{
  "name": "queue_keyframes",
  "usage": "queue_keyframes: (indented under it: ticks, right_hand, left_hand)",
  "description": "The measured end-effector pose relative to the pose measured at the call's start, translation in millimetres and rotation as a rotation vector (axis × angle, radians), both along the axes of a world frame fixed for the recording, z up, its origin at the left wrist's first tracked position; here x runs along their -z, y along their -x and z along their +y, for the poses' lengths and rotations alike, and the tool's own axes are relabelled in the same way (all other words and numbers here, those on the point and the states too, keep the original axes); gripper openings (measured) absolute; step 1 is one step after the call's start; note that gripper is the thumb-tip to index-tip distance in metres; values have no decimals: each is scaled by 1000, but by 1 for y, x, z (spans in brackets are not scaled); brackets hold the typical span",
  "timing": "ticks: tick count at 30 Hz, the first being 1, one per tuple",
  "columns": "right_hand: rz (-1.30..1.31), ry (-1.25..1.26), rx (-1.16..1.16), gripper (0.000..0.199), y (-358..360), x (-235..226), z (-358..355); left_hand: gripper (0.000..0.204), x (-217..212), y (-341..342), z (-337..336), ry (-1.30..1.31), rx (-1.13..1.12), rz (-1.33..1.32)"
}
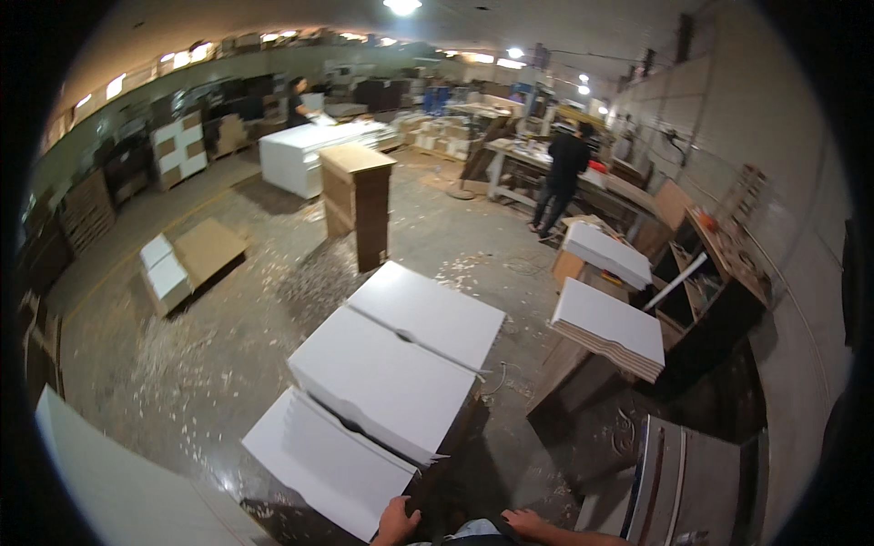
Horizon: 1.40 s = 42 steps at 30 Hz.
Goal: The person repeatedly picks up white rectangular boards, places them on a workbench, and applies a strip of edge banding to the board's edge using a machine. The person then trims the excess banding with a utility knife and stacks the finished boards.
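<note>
My left hand [398, 522] is at the lower edge, close to the near corner of a white board [332, 460]. Its thumb stands apart from the fingers, and I see nothing held in it. To its right, my right hand [525, 521] is beside my clothing, fingers loosely stretched and partly cut off by the frame. Beyond the near board lies a stack of white panels [382, 373], then a further white panel [428, 305]. Dark notches show along the gaps between them.
White boards [610, 318] are stacked at right beside an open dark shelf unit [706, 291]. A brown cabinet [369, 196] stands ahead. One person [566, 168] is at the workbench, another [299, 103] behind a white stack [296, 155]. Shavings [319, 273] litter the floor.
</note>
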State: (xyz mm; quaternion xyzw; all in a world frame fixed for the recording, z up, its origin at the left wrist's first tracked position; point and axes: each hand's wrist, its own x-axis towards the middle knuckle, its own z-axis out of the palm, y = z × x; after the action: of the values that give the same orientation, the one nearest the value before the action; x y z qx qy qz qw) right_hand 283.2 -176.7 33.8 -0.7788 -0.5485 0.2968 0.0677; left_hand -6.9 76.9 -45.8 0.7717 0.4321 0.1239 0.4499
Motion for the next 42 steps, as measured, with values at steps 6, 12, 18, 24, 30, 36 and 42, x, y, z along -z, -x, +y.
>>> queue_keyframes:
  ticks: [6, 12, 18, 24, 30, 36, 42]
  right_hand:
    - [218, -333, 506, 23, 9, 46, -77]
    - [-23, -615, 499, 11, 3, 68, -130]
    - [-389, -174, 480, 11, -25, 64, -161]
    - [-425, -232, 707, 19, -77, 21, -181]
    - [44, -688, 1040, 31, -93, -26, -280]
    - [1236, -527, 1392, 60, -107, 155, -371]
    - [1514, -475, 1272, 79, -149, 245, -408]
  left_hand:
    - [58, -31, -28, -8, 69, 301, 0]
    - [51, -43, -67, -13, 184, 450, -29]
    - [53, -40, -137, -21, 204, 603, 98]
    - [60, 10, -241, -31, 266, 777, 278]
    - [46, 26, -363, -37, 93, 899, 347]
    - [52, -3, -481, -58, -14, 796, 293]
    - [61, -24, -582, -56, 99, 880, 310]
